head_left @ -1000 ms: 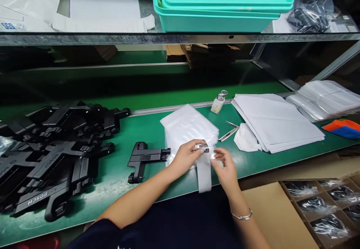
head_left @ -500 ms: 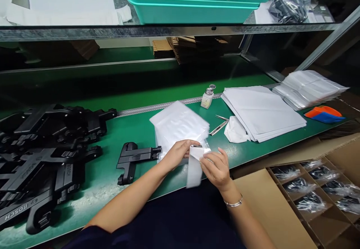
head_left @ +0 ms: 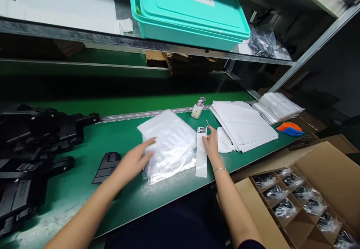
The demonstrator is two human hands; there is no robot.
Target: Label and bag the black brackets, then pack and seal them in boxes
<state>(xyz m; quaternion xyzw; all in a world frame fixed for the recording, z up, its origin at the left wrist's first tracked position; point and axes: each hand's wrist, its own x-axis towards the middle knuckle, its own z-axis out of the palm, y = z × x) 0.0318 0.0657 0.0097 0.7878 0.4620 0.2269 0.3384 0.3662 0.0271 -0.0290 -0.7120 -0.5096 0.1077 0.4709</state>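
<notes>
My left hand [head_left: 136, 161] is blurred, fingers apart and holding nothing, at the left edge of a pile of clear plastic bags [head_left: 171, 140]. Partly hidden behind that forearm is a black plastic part [head_left: 108, 164]. My right hand [head_left: 211, 144] closes around metal tweezers [head_left: 207, 123], of which only one end shows past the fingers. Beside its thumb, a white label strip [head_left: 201, 159] with black print at the top lies on the green table, right of the bags. A white cloth-like piece [head_left: 224, 140] is just right of that hand.
Several black plastic parts [head_left: 22, 159] are heaped at left. A small pump bottle [head_left: 197, 109], white sheets [head_left: 242, 123], more bags [head_left: 278, 106] and orange and blue pieces [head_left: 290, 129] line the back right. A divided carton [head_left: 244, 196] holds bagged items. Teal bins [head_left: 185, 31] sit on the shelf.
The label strip, held in both hands before, now lies on the table. My left hand has moved left, its fingers spread. My right hand has reached forward to the tweezers. The view has turned.
</notes>
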